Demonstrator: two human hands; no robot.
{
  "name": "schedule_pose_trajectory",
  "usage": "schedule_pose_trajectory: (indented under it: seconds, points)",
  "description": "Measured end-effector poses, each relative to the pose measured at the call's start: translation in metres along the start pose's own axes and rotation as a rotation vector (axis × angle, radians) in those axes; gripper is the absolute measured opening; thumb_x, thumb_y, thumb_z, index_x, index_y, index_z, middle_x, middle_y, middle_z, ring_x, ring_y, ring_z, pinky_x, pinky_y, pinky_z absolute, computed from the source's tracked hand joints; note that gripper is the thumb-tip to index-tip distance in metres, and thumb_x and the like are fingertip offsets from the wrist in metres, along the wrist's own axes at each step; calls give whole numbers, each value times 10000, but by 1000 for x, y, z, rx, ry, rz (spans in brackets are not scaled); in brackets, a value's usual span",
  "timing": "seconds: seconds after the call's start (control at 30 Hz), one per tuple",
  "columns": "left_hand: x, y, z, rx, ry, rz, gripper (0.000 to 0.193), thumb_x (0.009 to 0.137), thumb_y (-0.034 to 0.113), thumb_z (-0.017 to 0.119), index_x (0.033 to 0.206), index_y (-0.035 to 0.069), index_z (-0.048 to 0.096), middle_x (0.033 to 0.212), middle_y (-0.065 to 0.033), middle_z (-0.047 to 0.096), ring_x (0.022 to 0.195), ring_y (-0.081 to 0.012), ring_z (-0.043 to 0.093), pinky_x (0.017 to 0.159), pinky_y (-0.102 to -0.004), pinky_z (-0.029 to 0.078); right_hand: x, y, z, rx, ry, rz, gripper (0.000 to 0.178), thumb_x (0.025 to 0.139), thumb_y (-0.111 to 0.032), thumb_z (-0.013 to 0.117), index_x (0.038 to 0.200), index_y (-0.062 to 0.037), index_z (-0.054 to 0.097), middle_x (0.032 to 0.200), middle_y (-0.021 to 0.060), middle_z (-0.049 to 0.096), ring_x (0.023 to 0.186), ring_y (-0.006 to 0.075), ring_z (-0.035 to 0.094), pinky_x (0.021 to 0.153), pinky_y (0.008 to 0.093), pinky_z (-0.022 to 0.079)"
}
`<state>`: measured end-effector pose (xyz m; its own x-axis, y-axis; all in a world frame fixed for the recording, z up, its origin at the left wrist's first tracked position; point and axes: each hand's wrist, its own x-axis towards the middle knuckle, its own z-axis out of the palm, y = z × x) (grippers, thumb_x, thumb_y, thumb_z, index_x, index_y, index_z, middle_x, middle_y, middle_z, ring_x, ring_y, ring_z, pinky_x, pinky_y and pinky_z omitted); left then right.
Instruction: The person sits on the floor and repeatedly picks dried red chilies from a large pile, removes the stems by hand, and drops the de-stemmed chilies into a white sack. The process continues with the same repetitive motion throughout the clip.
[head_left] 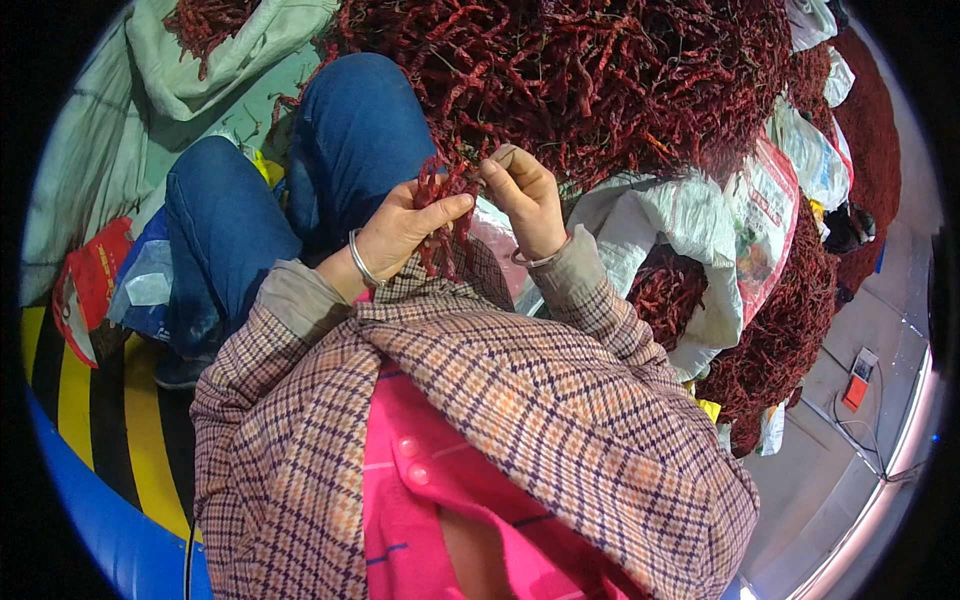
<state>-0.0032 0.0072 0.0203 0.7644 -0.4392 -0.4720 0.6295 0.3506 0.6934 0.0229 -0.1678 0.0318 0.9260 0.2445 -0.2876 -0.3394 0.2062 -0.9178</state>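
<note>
My left hand (pixel 405 228), with a silver bangle at its wrist, is closed around a small bunch of dried red chilies (pixel 445 245). Some chilies stick up above the thumb and others hang below it, over my lap. Close by on the right, my right hand (pixel 530 200) is closed, thumb and forefinger pinched together beside the bunch's upper end. What lies between those fingertips is too small to make out. Beyond both hands rises a large heap of dried red chilies (pixel 600 85).
An open white sack (pixel 700 215) with chilies in it stands at the right. Another chili heap (pixel 780 340) lies beyond it. A pale green sack (pixel 85 170) is at the far left, near a red bag (pixel 95 280). Yellow-and-black stripes (pixel 150 430) mark the lower left.
</note>
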Motion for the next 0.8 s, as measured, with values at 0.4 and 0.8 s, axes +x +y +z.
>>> schedule_pose_trajectory:
  seconds: [0.4, 0.8]
  points:
    - [-10, 7, -26, 114, -192, 93, 190, 917, 137, 534, 1062, 17, 557, 954, -30, 580, 910, -137, 552, 844, -273, 434, 1, 46, -97, -1565, -409, 72, 207, 849, -184, 511, 975, -47, 601, 950, 107, 593, 827, 228, 593, 718, 354, 482]
    - [-7, 1, -39, -130, 53, 20, 130, 886, 146, 579, 972, 53, 553, 757, -10, 562, 703, -115, 535, 656, -260, 444, 71, 142, -55, -1449, 161, 19, 300, 786, -273, 631, 946, -19, 615, 1014, 183, 587, 941, 339, 589, 762, 404, 489]
